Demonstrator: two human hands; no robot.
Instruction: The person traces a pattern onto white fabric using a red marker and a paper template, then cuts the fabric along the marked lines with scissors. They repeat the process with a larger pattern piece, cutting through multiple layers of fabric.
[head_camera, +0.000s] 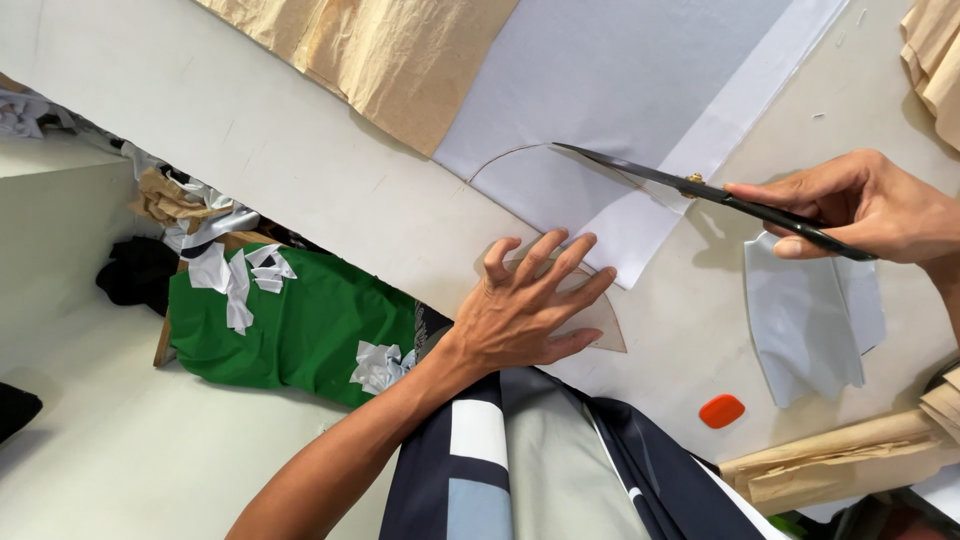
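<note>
My right hand (880, 205) grips long black scissors (660, 177) by the handles. Their blades point left, with the tip at a curved line drawn on a white fabric sheet (620, 90). My left hand (525, 305) lies flat with fingers spread on a translucent curved template (595, 320) at the table's near edge, just below the white sheet's corner. The template is partly hidden under my palm.
A cut white fabric piece (810, 320) lies right of the template, with a small red-orange chalk (721, 410) below it. Tan paper (390, 50) covers the far side; more tan rolls (850, 455) lie at the right. Below the white table (250, 150) is a green bag of scraps (290, 325).
</note>
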